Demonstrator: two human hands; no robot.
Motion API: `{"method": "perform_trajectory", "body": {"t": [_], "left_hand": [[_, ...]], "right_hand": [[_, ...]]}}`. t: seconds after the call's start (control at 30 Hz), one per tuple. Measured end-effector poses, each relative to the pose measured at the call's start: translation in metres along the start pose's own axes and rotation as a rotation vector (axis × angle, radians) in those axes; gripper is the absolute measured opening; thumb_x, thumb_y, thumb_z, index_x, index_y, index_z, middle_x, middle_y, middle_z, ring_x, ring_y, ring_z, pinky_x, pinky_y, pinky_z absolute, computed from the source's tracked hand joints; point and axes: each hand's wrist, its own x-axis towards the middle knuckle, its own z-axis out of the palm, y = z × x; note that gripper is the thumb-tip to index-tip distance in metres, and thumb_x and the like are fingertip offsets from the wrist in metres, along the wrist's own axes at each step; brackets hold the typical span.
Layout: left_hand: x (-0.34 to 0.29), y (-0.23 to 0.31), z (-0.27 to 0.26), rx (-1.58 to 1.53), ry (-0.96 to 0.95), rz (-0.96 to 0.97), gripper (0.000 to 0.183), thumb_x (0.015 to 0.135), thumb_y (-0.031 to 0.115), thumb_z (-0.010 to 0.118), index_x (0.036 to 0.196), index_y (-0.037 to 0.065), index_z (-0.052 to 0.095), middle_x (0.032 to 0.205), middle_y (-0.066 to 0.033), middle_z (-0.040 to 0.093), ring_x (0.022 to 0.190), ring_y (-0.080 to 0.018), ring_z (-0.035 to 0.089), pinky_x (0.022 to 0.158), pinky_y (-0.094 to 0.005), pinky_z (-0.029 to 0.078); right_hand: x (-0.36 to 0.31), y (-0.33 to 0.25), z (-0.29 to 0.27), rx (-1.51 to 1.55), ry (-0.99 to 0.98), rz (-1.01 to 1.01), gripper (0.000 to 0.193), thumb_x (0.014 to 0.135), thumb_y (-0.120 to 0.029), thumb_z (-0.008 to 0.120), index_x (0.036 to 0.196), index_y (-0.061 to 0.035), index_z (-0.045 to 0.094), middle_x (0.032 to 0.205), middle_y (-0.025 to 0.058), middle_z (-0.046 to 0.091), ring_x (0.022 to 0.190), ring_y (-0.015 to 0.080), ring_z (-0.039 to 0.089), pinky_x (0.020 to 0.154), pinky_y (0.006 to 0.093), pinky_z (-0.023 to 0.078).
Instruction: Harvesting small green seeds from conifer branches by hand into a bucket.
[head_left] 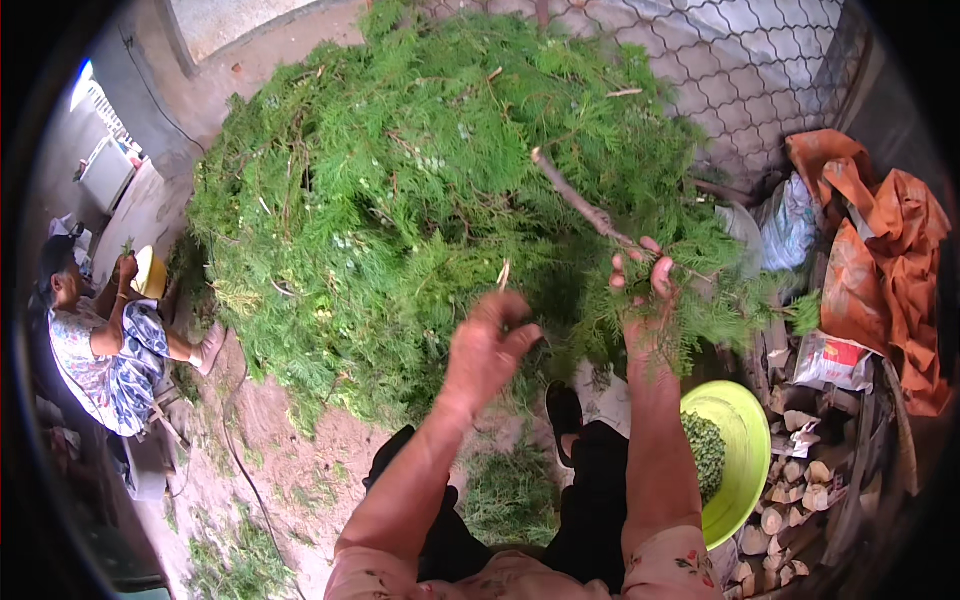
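Nearby, a yellow-green basin (748, 450) holds green pieces (703, 455); right hand (648, 300) grips a branch (582, 204), left hand (487, 345) half-curled, hold unclear.

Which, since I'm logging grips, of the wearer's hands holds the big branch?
The right hand grips the branch; the left hand is apart from it.

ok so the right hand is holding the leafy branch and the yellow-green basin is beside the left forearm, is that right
Not quite: the head view shows the yellow-green basin beside the right forearm, not the left. The right hand is indeed holding the leafy branch.
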Motion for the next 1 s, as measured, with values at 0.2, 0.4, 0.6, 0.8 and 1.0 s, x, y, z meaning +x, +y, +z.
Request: {"method": "perform_trajectory", "body": {"t": [0.2,0.4,0.6,0.8,1.0], "left_hand": [[0.004,-0.066,0.039,0.342,-0.177,0.149,0.051,0.069,0.022,0.068,0.115,0.011,0.048,0.106,-0.0117,0.052,0.085,-0.0268,0.06,0.072,-0.0381,0.049],[0.012,-0.095,0.051,0.905,-0.264,-0.082,0.03,0.071,0.024,0.063,0.099,0.014,0.058,0.086,-0.0085,0.06,0.085,-0.0306,0.058,0.069,-0.0404,0.047],[0.006,-0.126,0.021,1.067,-0.388,0.025,0.014,0.076,0.015,0.055,0.087,0.013,0.064,0.08,-0.0078,0.062,0.081,-0.0268,0.06,0.067,-0.0391,0.048],[-0.005,-0.133,-0.032,1.046,-0.408,-0.327,0.017,0.082,0.021,0.052,0.087,0.011,0.064,0.085,-0.0106,0.063,0.085,-0.0237,0.062,0.077,-0.0382,0.048],[-0.016,-0.143,-0.071,0.72,-0.17,-0.441,0.023,0.074,0.029,0.061,0.089,0.012,0.065,0.084,-0.0129,0.062,0.08,-0.0299,0.059,0.073,-0.0386,0.046]], "right_hand": [[-0.02,0.009,0.025,-0.125,0.022,0.111,0.047,0.082,-0.034,0.059,0.111,0.0011,0.046,0.097,0.0135,0.055,0.081,0.0222,0.06,0.068,0.0323,0.055],[-0.015,0.004,0.019,-0.137,0.052,0.15,0.042,0.082,-0.033,0.058,0.105,0.0006,0.048,0.094,0.0153,0.057,0.08,0.0245,0.061,0.069,0.0345,0.054],[-0.014,0.01,0.021,-0.016,0.009,0.08,0.037,0.082,-0.031,0.059,0.099,0.0006,0.05,0.094,0.0171,0.057,0.08,0.0251,0.061,0.068,0.0363,0.055],[-0.005,-0.039,0.014,-0.197,0.178,-0.224,0.044,0.076,-0.036,0.066,0.1,-0.0033,0.049,0.085,0.0061,0.05,0.066,0.017,0.052,0.054,0.0272,0.044],[-0.006,-0.041,-0.001,-0.155,0.324,-0.236,0.031,0.074,-0.027,0.07,0.089,-0.0043,0.055,0.083,0.0049,0.053,0.062,0.0138,0.052,0.052,0.0249,0.045]]}}
